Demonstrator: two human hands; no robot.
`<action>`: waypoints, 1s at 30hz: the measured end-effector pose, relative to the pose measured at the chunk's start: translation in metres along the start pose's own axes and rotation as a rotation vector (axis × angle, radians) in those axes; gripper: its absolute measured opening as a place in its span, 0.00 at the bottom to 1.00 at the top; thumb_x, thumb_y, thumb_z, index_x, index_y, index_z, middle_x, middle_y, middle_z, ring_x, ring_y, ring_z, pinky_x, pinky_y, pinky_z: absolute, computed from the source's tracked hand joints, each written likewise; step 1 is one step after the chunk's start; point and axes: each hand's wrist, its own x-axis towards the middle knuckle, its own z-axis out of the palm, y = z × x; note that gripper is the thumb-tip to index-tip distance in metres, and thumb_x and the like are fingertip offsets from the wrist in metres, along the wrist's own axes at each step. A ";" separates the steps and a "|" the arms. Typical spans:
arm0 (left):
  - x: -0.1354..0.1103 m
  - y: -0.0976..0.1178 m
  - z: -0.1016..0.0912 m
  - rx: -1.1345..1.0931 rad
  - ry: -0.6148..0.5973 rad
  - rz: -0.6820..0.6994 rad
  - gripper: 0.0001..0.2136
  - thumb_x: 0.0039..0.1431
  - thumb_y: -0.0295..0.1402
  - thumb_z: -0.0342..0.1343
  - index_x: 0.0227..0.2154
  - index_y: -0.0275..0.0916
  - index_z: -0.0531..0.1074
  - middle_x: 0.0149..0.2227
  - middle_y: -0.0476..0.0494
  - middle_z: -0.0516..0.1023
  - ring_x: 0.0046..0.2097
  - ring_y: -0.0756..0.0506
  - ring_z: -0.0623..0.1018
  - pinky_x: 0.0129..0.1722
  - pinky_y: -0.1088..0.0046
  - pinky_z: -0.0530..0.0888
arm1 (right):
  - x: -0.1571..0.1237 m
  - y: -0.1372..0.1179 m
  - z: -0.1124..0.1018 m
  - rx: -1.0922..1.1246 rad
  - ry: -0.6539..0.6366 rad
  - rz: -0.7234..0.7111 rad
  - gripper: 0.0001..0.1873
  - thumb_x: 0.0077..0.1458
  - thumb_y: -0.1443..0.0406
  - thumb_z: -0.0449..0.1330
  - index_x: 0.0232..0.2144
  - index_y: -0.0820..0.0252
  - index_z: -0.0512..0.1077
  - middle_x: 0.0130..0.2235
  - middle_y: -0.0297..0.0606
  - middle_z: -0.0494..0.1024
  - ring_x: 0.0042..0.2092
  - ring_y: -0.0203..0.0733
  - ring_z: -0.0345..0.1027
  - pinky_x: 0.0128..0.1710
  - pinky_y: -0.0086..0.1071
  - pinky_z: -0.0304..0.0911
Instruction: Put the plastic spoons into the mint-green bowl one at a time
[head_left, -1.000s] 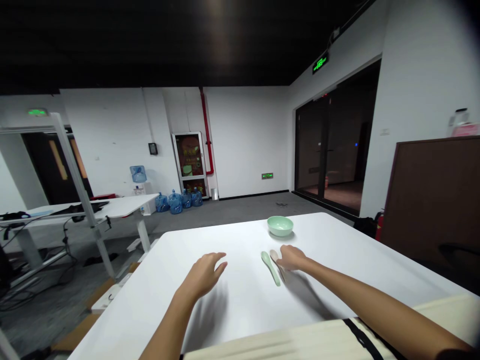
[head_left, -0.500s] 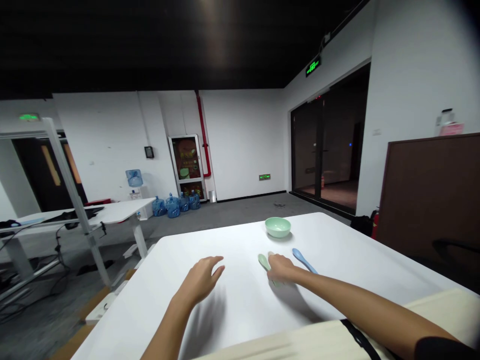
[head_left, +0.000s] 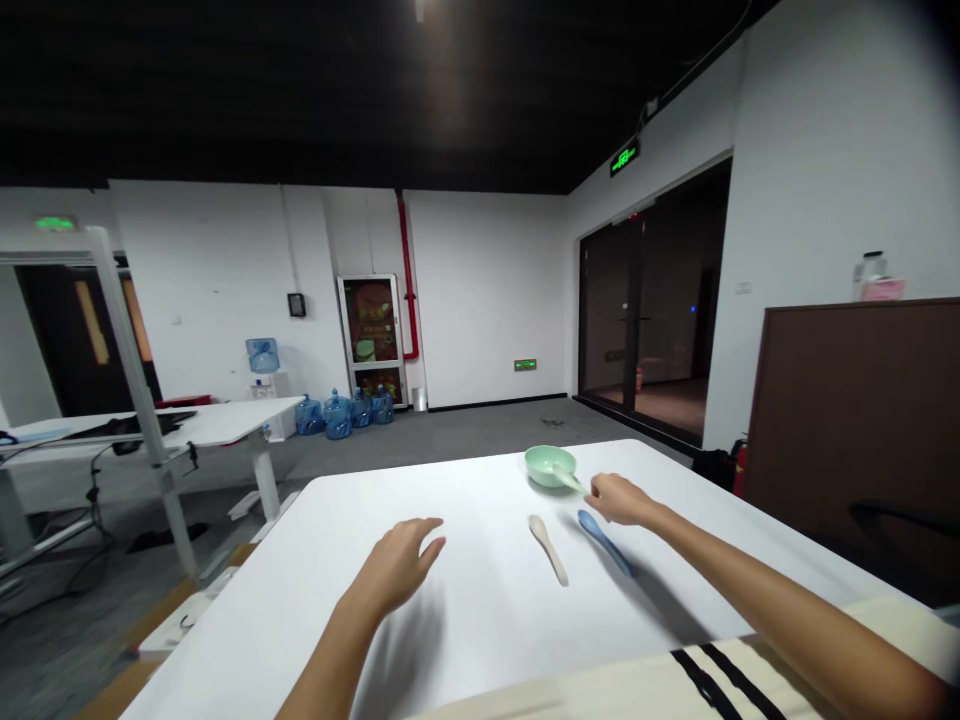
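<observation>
My right hand [head_left: 619, 498] is closed on the handle end of a light green spoon [head_left: 568, 478]. The spoon's head is over the inside of a green bowl [head_left: 536, 466]; whether it touches the bowl cannot be told. On the white table nearer to me lie a beige spoon [head_left: 549, 550] and, right of it, a blue spoon [head_left: 606, 543], below my right hand. My left hand [head_left: 401, 560] hovers at the table's left side with thumb and fingers apart, holding nothing.
The white table [head_left: 465, 610] ends in rounded far corners beyond the bowl. Another white table [head_left: 247, 418] with cables and a metal post stands at the left. Several blue water bottles [head_left: 339, 415] are on the floor by the wall. A brown partition [head_left: 855, 400] rises at the right.
My right hand has picked up the light green spoon and carried it forward and right to the bowl. The beige spoon now shows fully. My left hand stays nearly still.
</observation>
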 end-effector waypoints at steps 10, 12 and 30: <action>0.004 -0.001 0.002 0.038 -0.033 -0.011 0.24 0.64 0.49 0.42 0.55 0.44 0.70 0.57 0.42 0.74 0.58 0.38 0.71 0.54 0.62 0.68 | 0.001 0.107 0.026 -0.174 -0.053 0.357 0.17 0.55 0.65 0.56 0.45 0.67 0.73 0.49 0.57 0.74 0.48 0.54 0.71 0.38 0.37 0.61; 0.005 -0.003 0.003 0.040 -0.039 -0.013 0.24 0.64 0.49 0.42 0.55 0.44 0.70 0.57 0.42 0.74 0.58 0.38 0.71 0.54 0.61 0.69 | 0.000 0.113 0.030 -0.164 -0.072 0.382 0.17 0.53 0.67 0.57 0.45 0.67 0.73 0.48 0.57 0.74 0.47 0.54 0.71 0.38 0.36 0.61; 0.005 -0.003 0.002 0.040 -0.037 -0.015 0.24 0.64 0.49 0.41 0.55 0.45 0.70 0.57 0.42 0.73 0.58 0.38 0.71 0.55 0.61 0.68 | -0.003 0.121 0.043 -0.130 -0.087 0.405 0.19 0.41 0.72 0.63 0.40 0.68 0.75 0.44 0.59 0.76 0.43 0.56 0.74 0.35 0.37 0.63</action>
